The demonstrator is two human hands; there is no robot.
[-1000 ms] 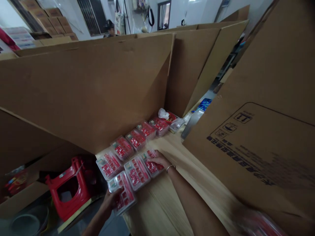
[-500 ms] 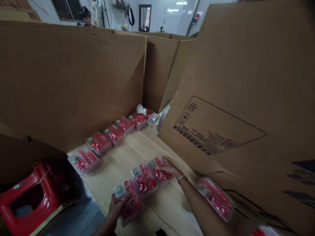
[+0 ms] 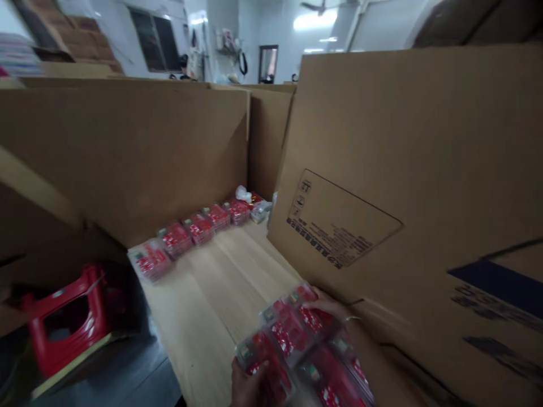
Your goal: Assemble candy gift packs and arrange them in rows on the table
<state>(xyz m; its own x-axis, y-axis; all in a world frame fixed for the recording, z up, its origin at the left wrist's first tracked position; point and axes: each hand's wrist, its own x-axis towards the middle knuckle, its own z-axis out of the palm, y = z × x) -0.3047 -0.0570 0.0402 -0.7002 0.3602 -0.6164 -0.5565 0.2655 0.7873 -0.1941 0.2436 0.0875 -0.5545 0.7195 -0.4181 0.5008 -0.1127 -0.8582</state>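
Observation:
At the table's near right, my left hand (image 3: 249, 385) is closed on the near end of a row of clear plastic packs with red contents (image 3: 285, 333). My right hand (image 3: 330, 306) is curled over the far end of the same row, thumb on top, a thin bracelet at its wrist. The row is squeezed between both hands. Whether it is lifted off the table, I cannot tell. More red packs (image 3: 328, 376) lie close against the row, beside my right forearm. Motion blurs the packs, and their undersides are hidden.
Several stacks of similar red packs (image 3: 199, 227) line the far left edge of the wooden table (image 3: 224, 271). A crumpled white bag (image 3: 243, 194) lies at the far corner. Large cardboard panels (image 3: 339, 152) stand right and behind. A red plastic stool (image 3: 91, 316) is on the floor at left.
Both hands have shifted the row of packs to the right and nearer to me, beside the loose packs at the right. The head view has turned and tilted up slightly.

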